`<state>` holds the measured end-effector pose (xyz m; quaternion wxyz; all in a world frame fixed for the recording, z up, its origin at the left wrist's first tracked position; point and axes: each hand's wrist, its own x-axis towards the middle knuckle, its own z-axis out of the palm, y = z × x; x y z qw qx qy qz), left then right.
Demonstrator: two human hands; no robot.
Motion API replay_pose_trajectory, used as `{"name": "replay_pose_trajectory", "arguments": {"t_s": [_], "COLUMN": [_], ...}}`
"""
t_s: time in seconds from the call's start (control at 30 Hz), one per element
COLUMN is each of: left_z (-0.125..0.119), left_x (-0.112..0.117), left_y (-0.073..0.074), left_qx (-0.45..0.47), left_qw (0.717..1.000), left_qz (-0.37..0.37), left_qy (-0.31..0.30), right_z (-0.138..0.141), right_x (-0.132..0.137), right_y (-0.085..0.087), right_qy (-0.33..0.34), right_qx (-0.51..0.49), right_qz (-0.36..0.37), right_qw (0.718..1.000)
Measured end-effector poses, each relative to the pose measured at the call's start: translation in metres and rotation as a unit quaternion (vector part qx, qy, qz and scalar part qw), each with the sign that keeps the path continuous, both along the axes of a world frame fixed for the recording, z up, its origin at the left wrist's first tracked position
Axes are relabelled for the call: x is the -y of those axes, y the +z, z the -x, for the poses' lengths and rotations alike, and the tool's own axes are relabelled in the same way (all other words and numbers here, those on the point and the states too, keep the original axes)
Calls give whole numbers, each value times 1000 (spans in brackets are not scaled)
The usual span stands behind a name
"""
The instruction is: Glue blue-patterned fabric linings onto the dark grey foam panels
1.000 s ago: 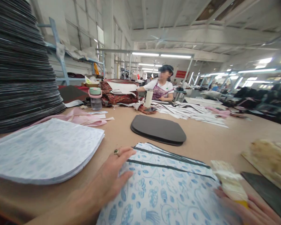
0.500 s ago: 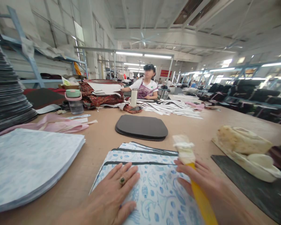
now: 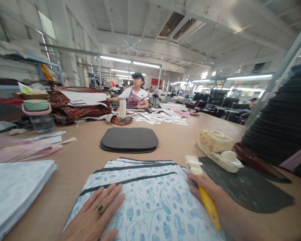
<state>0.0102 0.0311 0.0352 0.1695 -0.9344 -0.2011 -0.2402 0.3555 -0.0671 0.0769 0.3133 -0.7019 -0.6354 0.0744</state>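
Observation:
My left hand (image 3: 96,212), a ring on one finger, lies flat with fingers stretched out on white fabric panels (image 3: 150,204) printed with blue sea animals. The panels overlap in a stack, dark strips showing along their far edges. At the stack's right edge my right hand (image 3: 217,192) is closed around a brush (image 3: 208,201) with a yellow handle. Its pale, clotted bristles point away from me. Some of the right fingers are hidden under the hand. Just beyond the panels lies a stack of dark grey rounded sheets (image 3: 129,139).
At left is another stack of blue-print fabric (image 3: 17,187). A glue-crusted block and dish (image 3: 217,147) sit by a dark mat (image 3: 243,187) at right, before a tall dark stack (image 3: 278,117). A lidded jar (image 3: 40,115) stands back left. A person (image 3: 136,93) works across the table (image 3: 180,134).
My view has turned right, so things appear further left and the tall dark stack shows. The top panel's far edge now slants. My right hand still holds the brush; my left stays flat.

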Motion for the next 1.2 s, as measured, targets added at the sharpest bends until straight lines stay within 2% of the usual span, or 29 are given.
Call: {"name": "replay_pose_trajectory", "arguments": {"t_s": [0.07,0.13,0.2,0.3,0.4,0.53,0.73,0.87,1.03,1.1,1.2], "left_z": [-3,-12,-30,-67,-101,-123,-135,-144,-152,-152,-150], "left_x": [5,7,5,-6,-20,-37,-48,-54,-56,-52,-41], "left_y": [6,20,41,72,87,89,85,81,85,93,108], "left_qx": [24,45,33,-7,-20,-39,-34,-4,40,60,84], "left_qw": [996,979,951,916,890,867,849,823,796,795,799], "left_qz": [72,174,279,388,445,482,518,561,599,600,594], "left_qy": [43,102,127,101,100,116,98,94,77,63,34], "right_z": [-18,-21,-11,10,22,24,19,26,31,26,16], "right_x": [9,15,16,15,16,22,23,22,26,25,17], "right_y": [-3,-9,-19,-38,-54,-57,-50,-54,-53,-45,-24], "right_qy": [-51,-48,6,121,129,94,134,95,69,44,-24], "right_qx": [28,52,67,135,185,183,217,193,79,8,-126], "right_qz": [-1,-42,-118,-183,-189,-183,-184,-201,-243,-238,-194], "right_qw": [998,997,991,966,956,961,949,956,964,970,973]}}
